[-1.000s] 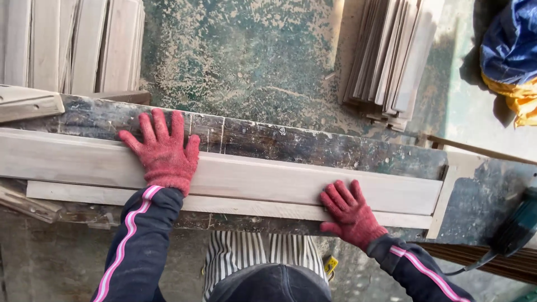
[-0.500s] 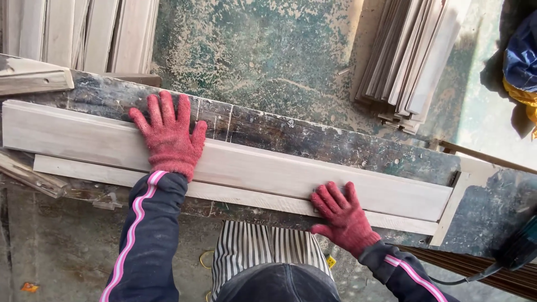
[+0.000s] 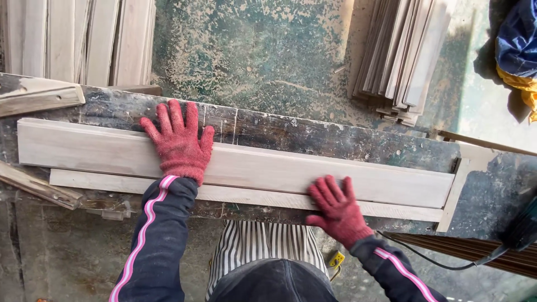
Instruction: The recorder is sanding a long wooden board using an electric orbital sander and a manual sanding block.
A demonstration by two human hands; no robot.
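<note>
Since a second ago, the long board (image 3: 251,168) is lying further to your right along the workbench (image 3: 335,142): its left end, cut off by the picture's edge earlier, is now showing in full, and its right end is sitting against the upright stop block (image 3: 454,193). Your left hand (image 3: 179,142), in a red knit glove, is pressing flat on the board with its fingers spread and its fingertips reaching over the far edge onto the dark bench top; it is lying open, gripping nothing. Your right hand (image 3: 335,208), gloved the same way, is resting open on the near edge of the board, its fingers lying across the narrower strip (image 3: 112,182) that is sticking out from under the board on your side. A loose offcut (image 3: 39,96) is lying on the bench's far left corner, and another scrap (image 3: 36,187) is jutting out below the strip. Beyond the bench, planks (image 3: 78,39) are stacked on the dusty floor at the left and a second stack (image 3: 403,53) at the right, near a blue and yellow cloth (image 3: 517,50).
</note>
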